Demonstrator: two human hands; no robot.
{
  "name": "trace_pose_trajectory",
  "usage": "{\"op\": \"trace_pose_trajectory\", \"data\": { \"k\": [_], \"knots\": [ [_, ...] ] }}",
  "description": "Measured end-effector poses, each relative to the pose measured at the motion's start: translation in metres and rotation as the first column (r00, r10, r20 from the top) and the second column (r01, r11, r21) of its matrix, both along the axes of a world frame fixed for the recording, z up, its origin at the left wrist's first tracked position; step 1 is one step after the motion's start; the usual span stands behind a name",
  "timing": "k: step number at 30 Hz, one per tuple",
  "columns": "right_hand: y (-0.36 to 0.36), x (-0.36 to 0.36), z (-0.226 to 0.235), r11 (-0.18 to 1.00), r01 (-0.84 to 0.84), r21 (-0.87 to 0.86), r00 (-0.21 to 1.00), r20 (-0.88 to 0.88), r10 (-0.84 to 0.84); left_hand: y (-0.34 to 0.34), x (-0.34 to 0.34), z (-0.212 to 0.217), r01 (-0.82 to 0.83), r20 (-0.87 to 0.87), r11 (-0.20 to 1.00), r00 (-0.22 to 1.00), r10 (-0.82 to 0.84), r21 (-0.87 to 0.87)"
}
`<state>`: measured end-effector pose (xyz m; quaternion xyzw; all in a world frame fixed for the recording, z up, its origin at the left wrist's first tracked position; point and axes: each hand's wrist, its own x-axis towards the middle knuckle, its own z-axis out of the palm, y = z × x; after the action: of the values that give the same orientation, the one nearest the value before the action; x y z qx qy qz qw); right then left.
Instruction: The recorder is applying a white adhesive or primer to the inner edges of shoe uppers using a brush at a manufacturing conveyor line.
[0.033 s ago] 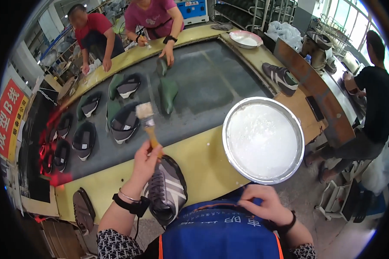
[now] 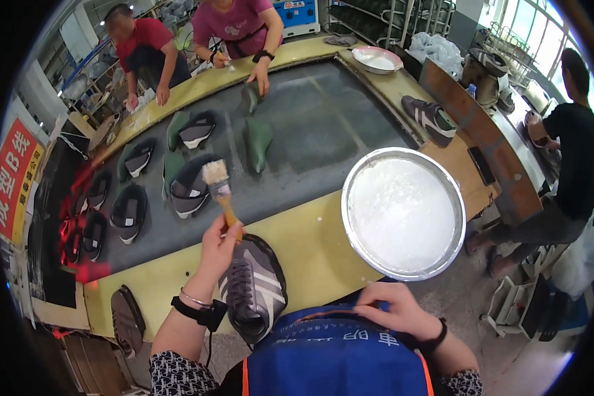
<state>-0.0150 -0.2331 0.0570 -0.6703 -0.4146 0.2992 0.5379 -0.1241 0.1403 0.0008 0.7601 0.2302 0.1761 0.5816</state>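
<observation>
Left hand (image 2: 219, 245) is closed around the wooden handle of a paintbrush (image 2: 219, 191), bristles pointing up and away toward the dark conveyor belt (image 2: 323, 125); the brush's long axis runs near straight away from the body, tilted slightly left. Directly below that hand a grey sneaker with white stripes (image 2: 254, 290) lies on the yellow bench edge (image 2: 310, 237), toe toward the person, long axis roughly parallel to the brush. Right hand (image 2: 396, 310) is curled, fingers pressed against the blue apron (image 2: 336, 360), holding nothing I can make out. The round metal pan of white glue (image 2: 402, 211) sits just right of the sneaker, nearer the right hand. Signs: a tall red banner with light characters (image 2: 10, 175) at far left, a yellow strip beside it; blue cabinet (image 2: 297, 14) at top centre. Black shoe uppers (image 2: 188, 188) sit on the belt.
</observation>
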Motion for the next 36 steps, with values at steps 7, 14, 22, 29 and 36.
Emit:
{"op": "trace_pose_trajectory", "data": {
  "k": [7,14,22,29,36],
  "knots": [
    [0.107,-0.030,-0.058,0.777,-0.609,0.159,0.789,0.025,0.614,0.042,-0.027,-0.062,0.032,-0.046,0.999,0.998,-0.032,-0.014],
    [0.149,-0.076,-0.070,0.633,-0.611,-0.476,0.510,0.375,0.774,0.047,-0.038,-0.079,-0.014,-0.069,0.999,0.998,0.012,-0.029],
    [0.128,-0.047,-0.078,0.809,-0.351,-0.472,0.570,0.578,0.585,0.037,-0.046,-0.070,-0.017,-0.055,0.997,0.998,0.013,-0.077],
    [0.124,-0.044,-0.071,0.927,-0.319,-0.198,0.684,0.629,0.370,0.046,-0.063,-0.079,-0.232,0.038,0.965,0.971,0.238,-0.122],
    [0.072,-0.026,0.012,0.967,-0.241,0.080,0.759,0.637,0.136,0.079,-0.077,-0.018,-0.669,0.290,0.669,0.603,0.743,-0.324]
  ]
}}
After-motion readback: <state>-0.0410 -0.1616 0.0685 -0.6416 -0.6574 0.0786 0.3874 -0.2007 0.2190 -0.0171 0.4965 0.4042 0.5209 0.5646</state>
